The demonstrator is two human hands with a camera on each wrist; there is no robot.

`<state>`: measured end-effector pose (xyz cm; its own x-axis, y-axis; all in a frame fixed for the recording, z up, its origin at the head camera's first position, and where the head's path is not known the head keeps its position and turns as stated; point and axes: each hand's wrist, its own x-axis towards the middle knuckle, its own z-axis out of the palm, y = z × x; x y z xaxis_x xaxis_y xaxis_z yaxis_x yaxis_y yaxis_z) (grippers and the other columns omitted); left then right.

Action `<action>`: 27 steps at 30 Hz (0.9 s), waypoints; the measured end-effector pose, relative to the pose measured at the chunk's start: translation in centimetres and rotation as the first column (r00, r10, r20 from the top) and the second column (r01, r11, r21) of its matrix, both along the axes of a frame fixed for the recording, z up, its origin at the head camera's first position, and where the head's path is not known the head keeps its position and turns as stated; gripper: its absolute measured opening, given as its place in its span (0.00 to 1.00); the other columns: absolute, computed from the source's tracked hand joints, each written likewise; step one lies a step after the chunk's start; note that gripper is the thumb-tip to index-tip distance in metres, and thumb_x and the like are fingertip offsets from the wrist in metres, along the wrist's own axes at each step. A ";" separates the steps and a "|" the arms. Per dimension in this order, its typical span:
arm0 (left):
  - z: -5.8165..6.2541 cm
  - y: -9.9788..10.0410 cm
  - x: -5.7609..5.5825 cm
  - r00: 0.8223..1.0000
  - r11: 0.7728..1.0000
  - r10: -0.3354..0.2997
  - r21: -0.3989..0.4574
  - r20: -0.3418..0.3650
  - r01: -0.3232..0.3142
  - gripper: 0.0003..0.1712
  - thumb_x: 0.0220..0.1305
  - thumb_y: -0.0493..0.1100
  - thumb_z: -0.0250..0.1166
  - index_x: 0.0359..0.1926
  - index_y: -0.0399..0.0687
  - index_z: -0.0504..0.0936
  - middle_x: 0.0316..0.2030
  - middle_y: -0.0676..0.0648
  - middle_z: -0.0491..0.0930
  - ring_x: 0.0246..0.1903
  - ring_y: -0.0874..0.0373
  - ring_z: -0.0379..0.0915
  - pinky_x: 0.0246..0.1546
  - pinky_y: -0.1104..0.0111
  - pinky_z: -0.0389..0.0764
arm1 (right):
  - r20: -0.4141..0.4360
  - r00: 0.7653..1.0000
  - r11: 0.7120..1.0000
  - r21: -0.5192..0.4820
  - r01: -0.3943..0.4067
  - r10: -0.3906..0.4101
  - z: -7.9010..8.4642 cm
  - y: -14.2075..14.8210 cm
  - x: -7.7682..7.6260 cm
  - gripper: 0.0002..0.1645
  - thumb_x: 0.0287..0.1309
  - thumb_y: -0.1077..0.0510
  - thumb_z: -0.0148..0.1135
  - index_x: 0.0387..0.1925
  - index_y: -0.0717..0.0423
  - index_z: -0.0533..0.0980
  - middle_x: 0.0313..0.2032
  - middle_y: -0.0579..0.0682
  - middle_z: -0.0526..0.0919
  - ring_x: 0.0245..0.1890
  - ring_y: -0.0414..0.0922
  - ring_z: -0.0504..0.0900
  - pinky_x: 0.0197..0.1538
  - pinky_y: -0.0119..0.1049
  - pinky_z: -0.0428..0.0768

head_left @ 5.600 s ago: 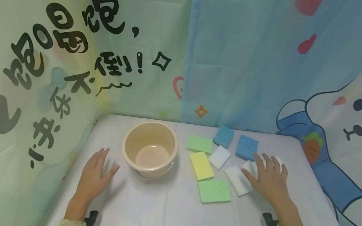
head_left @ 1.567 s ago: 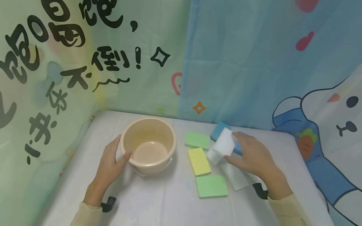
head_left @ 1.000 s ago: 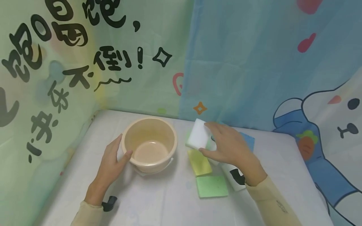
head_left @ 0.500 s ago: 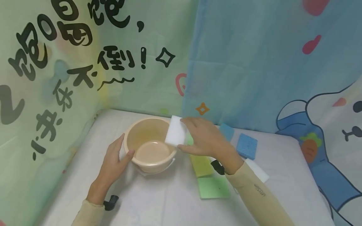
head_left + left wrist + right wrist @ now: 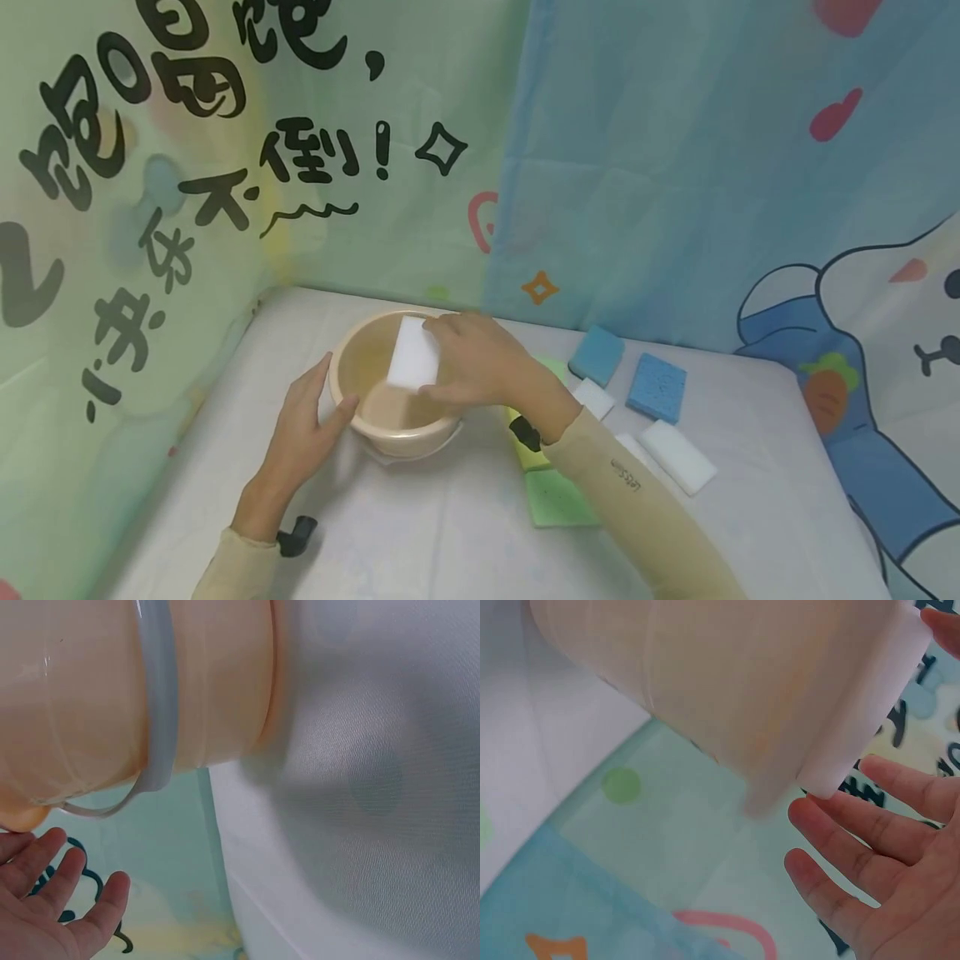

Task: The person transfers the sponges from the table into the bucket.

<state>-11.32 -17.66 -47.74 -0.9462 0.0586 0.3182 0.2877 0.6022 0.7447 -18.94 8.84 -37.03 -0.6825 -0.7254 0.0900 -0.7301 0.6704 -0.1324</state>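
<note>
My right hand (image 5: 480,362) pinches a white sponge (image 5: 413,353) between thumb and fingers, over the mouth of a cream-coloured bucket (image 5: 405,433). In the right wrist view the sponge (image 5: 870,697) is seen edge-on at the bucket's rim, other fingers spread. At the bucket's left side is my left hand (image 5: 303,429), fingers fairly straight and thumb tip right at the rim. The left wrist view shows those fingers (image 5: 56,881) beside the bucket wall, with its pale handle (image 5: 159,697) hanging down. The bucket's visible floor holds nothing.
Right of the bucket lie two blue sponges (image 5: 657,388), several white sponges (image 5: 678,457) and a green sponge (image 5: 558,500). My right arm partly covers a yellow sponge (image 5: 531,457) and another green one (image 5: 553,367). Printed curtains (image 5: 637,167) stand behind the white-covered table (image 5: 375,533).
My right hand picked up a white sponge from the group on the right and carried it left to above the bucket. My left hand moved in to the bucket's side and stayed.
</note>
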 end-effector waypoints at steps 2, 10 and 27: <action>0.0 -0.1 0.1 1.000 1.000 0.000 -0.003 0.006 0.000 0.40 0.72 0.51 0.60 0.75 0.36 0.58 0.71 0.36 0.63 0.70 0.37 0.55 0.68 0.40 0.56 | 0.018 1.000 0.999 0.044 -0.001 0.001 -0.6 -0.8 -0.3 0.46 0.53 0.34 0.67 0.62 0.62 0.72 0.54 0.55 0.80 0.49 0.54 0.78 0.54 0.47 0.77; -0.1 -0.3 0.0 1.000 1.000 -0.007 -0.005 0.011 0.007 0.41 0.72 0.54 0.60 0.76 0.37 0.57 0.71 0.36 0.63 0.70 0.38 0.55 0.68 0.41 0.56 | 0.044 0.999 0.982 0.190 -0.020 0.012 -2.0 -3.7 -0.6 0.45 0.54 0.30 0.64 0.62 0.58 0.72 0.59 0.54 0.77 0.62 0.52 0.72 0.65 0.50 0.68; 0.2 -0.4 0.1 1.000 1.000 -0.014 0.000 0.027 0.014 0.40 0.72 0.52 0.60 0.76 0.38 0.57 0.71 0.37 0.62 0.70 0.38 0.55 0.68 0.40 0.57 | 0.173 0.983 0.986 0.163 0.033 -0.062 -2.7 -4.6 -0.9 0.43 0.67 0.34 0.57 0.71 0.58 0.65 0.68 0.58 0.69 0.70 0.54 0.64 0.72 0.48 0.60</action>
